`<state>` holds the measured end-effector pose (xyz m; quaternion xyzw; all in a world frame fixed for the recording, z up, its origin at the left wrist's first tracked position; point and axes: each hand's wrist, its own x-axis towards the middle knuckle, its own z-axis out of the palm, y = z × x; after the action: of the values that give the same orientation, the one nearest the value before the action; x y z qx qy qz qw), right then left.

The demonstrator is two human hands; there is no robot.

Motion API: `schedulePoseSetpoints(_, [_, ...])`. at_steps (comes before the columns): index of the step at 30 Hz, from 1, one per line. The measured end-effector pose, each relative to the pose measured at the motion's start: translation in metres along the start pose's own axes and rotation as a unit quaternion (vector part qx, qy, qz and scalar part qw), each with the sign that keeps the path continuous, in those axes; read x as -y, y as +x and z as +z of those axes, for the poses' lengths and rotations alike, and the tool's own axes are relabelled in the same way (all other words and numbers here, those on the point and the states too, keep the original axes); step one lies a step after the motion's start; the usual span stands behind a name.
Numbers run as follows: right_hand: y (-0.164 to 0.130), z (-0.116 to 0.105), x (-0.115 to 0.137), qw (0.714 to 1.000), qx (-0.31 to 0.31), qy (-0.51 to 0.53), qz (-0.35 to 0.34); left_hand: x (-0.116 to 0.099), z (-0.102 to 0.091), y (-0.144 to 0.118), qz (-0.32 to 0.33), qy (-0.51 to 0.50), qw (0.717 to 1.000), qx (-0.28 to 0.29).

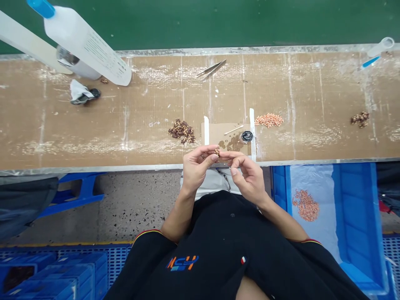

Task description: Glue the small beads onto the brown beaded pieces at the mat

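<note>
Over the bench's front edge, my left hand (197, 166) pinches a small brown and gold piece (217, 153) between thumb and fingertips. My right hand (247, 175) reaches in from the other side, its index fingertip touching or nearly touching that piece; its other fingers are curled, and I cannot tell whether they hold anything. Just beyond lies a stained cardboard sheet (215, 132) with white tape at its sides. On it are a cotton swab (233, 130) and a small round black pot (247, 136). A pile of brown and gold pieces (181, 131) is left of the sheet, and a pile of orange pieces (269, 120) is right of it.
Tweezers (211, 70) lie farther back. A white bottle with a blue cap (87, 43) and a crumpled cloth (81, 92) are at left. Another brown pile (360, 119) sits far right. Below, a blue crate (358, 208) holds orange pieces (306, 205) on white lining.
</note>
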<state>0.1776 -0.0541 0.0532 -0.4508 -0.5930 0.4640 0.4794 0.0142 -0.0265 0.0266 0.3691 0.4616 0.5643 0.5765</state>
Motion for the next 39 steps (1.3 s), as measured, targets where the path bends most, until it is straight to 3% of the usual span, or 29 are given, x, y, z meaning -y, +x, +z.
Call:
schedulePoseSetpoints(5, [0.011, 0.003, 0.002, 0.996, -0.054, -0.065, -0.043, -0.001, 0.003, -0.004, 0.025, -0.007, 1.000, 0.005])
schedulePoseSetpoints(14, [0.022, 0.011, 0.011, 0.993, -0.031, -0.097, -0.058, -0.003, 0.007, -0.008, 0.105, 0.015, 0.994, -0.001])
schedulePoseSetpoints(22, [0.025, 0.011, 0.010, 0.994, -0.023, -0.080, -0.072, -0.006, 0.007, -0.006, 0.142, 0.033, 0.989, 0.010])
schedulePoseSetpoints(27, [0.025, 0.012, 0.006, 0.993, -0.023, -0.078, -0.088, -0.004, 0.004, -0.006, 0.132, 0.059, 0.989, 0.010])
schedulePoseSetpoints(32, [0.025, 0.012, 0.006, 0.996, -0.012, -0.064, -0.067, -0.003, 0.002, -0.004, 0.155, 0.040, 0.987, 0.029])
schedulePoseSetpoints(39, [0.027, 0.006, 0.014, 0.998, 0.050, -0.029, 0.017, 0.003, -0.004, 0.000, 0.197, 0.031, 0.978, 0.059])
